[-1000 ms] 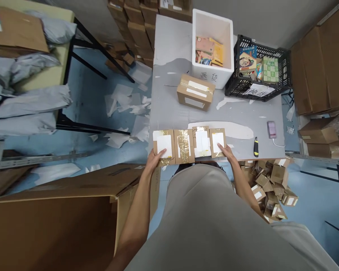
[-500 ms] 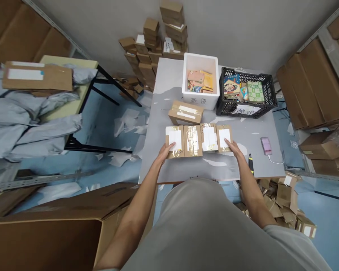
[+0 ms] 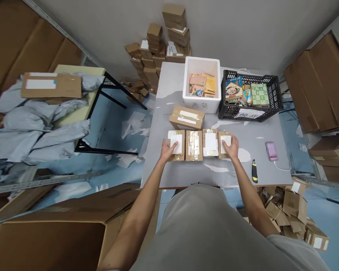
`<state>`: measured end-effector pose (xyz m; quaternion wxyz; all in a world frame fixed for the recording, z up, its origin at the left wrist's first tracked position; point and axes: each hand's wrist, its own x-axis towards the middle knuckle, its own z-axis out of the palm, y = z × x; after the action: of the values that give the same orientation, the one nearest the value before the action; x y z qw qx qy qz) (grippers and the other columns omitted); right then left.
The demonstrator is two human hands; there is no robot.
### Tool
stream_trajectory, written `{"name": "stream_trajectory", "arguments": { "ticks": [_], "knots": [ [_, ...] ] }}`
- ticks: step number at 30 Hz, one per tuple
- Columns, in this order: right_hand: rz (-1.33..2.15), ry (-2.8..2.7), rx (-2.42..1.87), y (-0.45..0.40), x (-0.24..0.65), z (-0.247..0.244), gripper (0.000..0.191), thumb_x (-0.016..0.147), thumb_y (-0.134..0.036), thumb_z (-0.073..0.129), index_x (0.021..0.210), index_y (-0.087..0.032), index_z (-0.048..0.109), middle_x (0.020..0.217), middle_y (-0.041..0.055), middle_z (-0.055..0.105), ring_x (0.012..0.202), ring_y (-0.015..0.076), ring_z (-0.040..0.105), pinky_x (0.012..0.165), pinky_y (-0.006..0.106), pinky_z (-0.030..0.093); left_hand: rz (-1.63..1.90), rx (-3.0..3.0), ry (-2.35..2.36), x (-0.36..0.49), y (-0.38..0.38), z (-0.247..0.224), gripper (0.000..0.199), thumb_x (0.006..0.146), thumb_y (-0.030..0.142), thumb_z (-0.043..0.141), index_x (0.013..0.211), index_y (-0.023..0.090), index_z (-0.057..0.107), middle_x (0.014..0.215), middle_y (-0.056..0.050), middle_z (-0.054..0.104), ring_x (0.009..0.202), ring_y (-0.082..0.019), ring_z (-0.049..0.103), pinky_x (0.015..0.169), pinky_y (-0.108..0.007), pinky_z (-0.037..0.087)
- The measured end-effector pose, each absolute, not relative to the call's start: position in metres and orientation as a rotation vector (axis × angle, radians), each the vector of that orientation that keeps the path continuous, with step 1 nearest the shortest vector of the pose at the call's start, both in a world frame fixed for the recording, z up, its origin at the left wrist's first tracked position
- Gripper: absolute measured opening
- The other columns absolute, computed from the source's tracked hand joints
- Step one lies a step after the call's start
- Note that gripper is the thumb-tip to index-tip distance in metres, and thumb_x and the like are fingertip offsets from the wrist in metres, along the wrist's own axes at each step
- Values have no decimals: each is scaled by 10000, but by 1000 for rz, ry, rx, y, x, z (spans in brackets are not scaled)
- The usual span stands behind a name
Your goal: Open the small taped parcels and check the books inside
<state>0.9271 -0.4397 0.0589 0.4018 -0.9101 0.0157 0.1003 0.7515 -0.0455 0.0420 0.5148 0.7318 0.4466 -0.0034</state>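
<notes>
Four small cardboard boxes stand side by side in a row on the grey table (image 3: pixel 192 175). My left hand (image 3: pixel 167 149) grips the leftmost box (image 3: pixel 180 155), its thumb on the white label and its fingers down the left side. At the other end, my right hand (image 3: pixel 231 146) holds the rightmost box (image 3: pixel 222 152), thumb on top and fingers along the right side. Between them are a heavily taped box (image 3: pixel 194 146) and a white-labelled box (image 3: pixel 210 143). Just behind the row lies a larger taped carton (image 3: pixel 187 117).
Behind are a white foam box (image 3: pixel 202 103) and a black crate (image 3: pixel 250 113), both containing books. A utility knife (image 3: pixel 254 171) and a phone (image 3: pixel 271 151) with a cable lie rightward. Grey parcels (image 3: pixel 19 137) cover a side table; an open carton (image 3: pixel 53 222) stands lower left.
The view has shifted slightly. Narrow gaps now show between boxes in the row. My right hand has moved a little forward around its box; both hands stay at the row's ends.
</notes>
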Motion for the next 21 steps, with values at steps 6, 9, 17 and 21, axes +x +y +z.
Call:
{"name": "stream_trajectory", "arguments": {
  "ticks": [6,9,17,21],
  "knots": [
    [432,-236,-2142,-330,954,78,1115,937,-867,678,1737,-109,508,1830,241,482,1746,425,401,1451,558,309,52,1782,1026,824,5,72,1128,943,578,882,1822,143,325,1914,-230,312,1754,-370,396,1424,-409,349],
    [593,-234,-2101,-281,964,91,1120,922,-822,724,1754,-109,492,1845,224,467,1748,439,401,1461,542,287,38,1787,1006,859,23,87,1096,909,494,912,1783,91,389,1880,-265,367,1749,-395,399,1428,-430,332],
    [632,-202,-2027,-231,972,109,819,984,-567,724,1668,-137,595,1573,179,759,1517,378,668,1379,540,438,-68,1742,972,902,42,95,967,789,420,967,1597,48,587,1643,-326,648,1596,-485,592,1319,-530,474],
    [553,-199,-1963,-220,967,112,755,1018,-551,687,1643,-131,626,1484,162,812,1442,342,712,1353,519,470,-79,1711,857,912,41,98,643,848,393,891,1404,108,740,1495,-235,782,1465,-391,710,1272,-469,521]
  ]
}}
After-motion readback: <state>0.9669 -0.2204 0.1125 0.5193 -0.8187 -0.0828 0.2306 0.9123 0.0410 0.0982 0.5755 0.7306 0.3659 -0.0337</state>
